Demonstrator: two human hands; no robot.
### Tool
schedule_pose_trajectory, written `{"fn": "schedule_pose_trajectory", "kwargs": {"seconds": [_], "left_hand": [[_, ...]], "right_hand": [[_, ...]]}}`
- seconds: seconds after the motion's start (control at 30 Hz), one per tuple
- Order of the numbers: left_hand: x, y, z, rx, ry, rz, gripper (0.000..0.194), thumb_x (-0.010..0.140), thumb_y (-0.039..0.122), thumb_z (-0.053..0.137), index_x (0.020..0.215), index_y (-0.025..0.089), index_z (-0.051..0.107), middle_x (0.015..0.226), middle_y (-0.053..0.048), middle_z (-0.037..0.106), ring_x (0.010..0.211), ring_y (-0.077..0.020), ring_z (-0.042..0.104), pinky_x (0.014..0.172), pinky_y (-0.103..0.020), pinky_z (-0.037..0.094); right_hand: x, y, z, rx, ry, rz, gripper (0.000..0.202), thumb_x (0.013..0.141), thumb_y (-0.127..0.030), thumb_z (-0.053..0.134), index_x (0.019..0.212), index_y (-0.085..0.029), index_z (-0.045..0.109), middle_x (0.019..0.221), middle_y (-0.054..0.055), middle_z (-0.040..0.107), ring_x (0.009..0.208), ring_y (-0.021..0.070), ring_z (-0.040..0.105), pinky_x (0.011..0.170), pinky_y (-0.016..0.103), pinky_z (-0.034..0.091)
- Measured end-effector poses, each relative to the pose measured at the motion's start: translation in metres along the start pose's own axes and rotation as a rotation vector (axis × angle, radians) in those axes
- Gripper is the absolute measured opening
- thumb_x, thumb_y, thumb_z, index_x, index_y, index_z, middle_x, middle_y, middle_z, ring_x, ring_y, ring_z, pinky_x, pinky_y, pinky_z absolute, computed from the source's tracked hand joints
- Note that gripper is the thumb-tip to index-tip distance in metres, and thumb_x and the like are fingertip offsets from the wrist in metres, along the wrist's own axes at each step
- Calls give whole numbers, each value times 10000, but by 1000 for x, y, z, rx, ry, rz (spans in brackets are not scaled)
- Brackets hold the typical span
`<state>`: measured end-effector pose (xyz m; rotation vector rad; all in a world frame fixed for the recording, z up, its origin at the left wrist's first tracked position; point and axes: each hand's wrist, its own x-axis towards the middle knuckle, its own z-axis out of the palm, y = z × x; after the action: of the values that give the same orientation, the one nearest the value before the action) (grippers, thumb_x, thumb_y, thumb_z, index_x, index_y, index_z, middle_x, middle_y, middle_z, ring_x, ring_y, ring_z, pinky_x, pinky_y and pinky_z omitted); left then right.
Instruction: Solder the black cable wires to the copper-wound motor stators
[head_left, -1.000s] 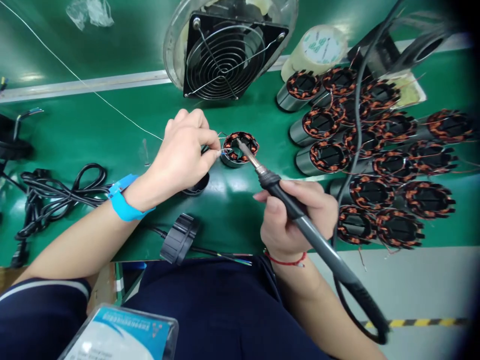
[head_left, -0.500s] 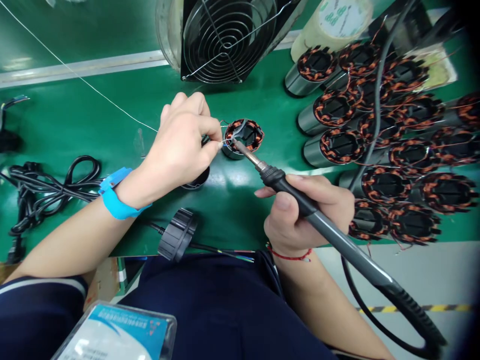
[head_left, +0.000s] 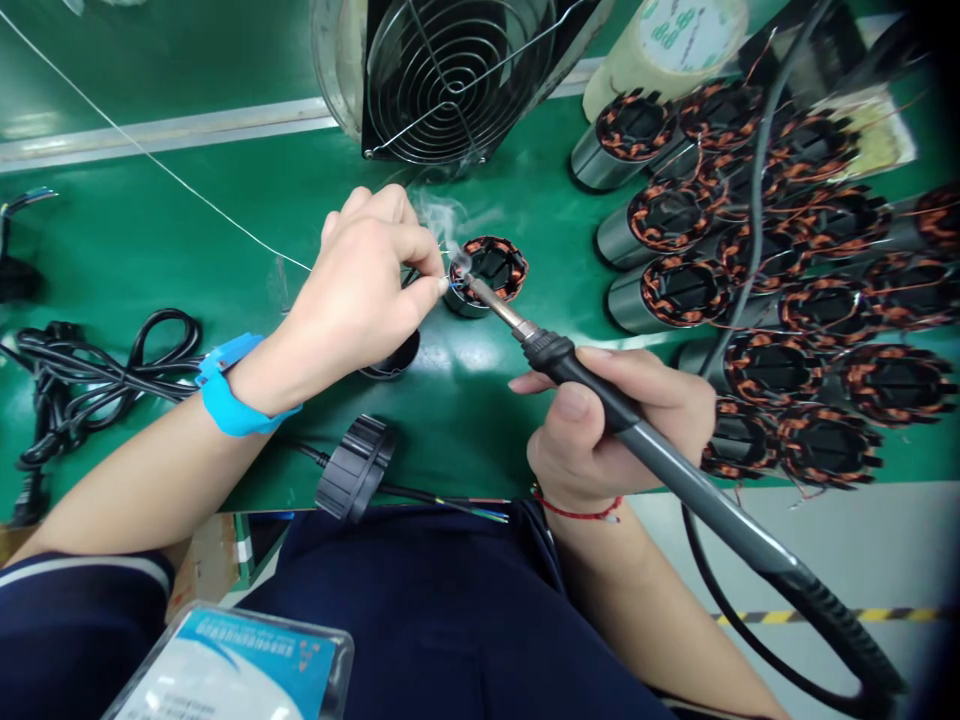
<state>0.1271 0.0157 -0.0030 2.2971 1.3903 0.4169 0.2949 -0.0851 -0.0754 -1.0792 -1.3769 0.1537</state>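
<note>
Right hand [head_left: 600, 430] gripping soldering iron [head_left: 600, 400], left hand [head_left: 360, 290] pinching solder wire [head_left: 187, 195], labels unreadable.

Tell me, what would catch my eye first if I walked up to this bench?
Probably the wisp of white smoke at mid-bench, where the right hand presses a grey-handled soldering iron to a copper-wound motor stator, while the left hand pinches thin solder wire beside it. Next, the crowd of similar copper-wound stators on the right and the black wire-guarded fan behind.
</note>
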Motion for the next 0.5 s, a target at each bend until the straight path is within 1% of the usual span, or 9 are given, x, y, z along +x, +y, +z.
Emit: {"fn": "schedule_pose_trajectory", "kwargs": {"seconds": [0.17, 0.5], "left_hand": [[0, 0, 0, -41, 23, -25, 179, 820, 187, 621, 643, 211, 613, 863, -80, 595, 986, -287, 543, 911, -537, 450], [-1, -2, 1, -72, 47, -24, 179, 812, 180, 623, 639, 219, 601, 844, -77, 588, 991, -293, 549, 900, -537, 454]], "right_hand": [[0, -2, 0, -33, 12, 21, 157, 919, -324, 618, 1029, -219, 657, 713, -12, 621, 582, 166, 679, 512, 321, 561], [-1, 1, 1, -57, 14, -16, 155, 919, -320, 619, 1029, -214, 643, 730, -10, 627, 579, 155, 674, 490, 300, 543]]}}
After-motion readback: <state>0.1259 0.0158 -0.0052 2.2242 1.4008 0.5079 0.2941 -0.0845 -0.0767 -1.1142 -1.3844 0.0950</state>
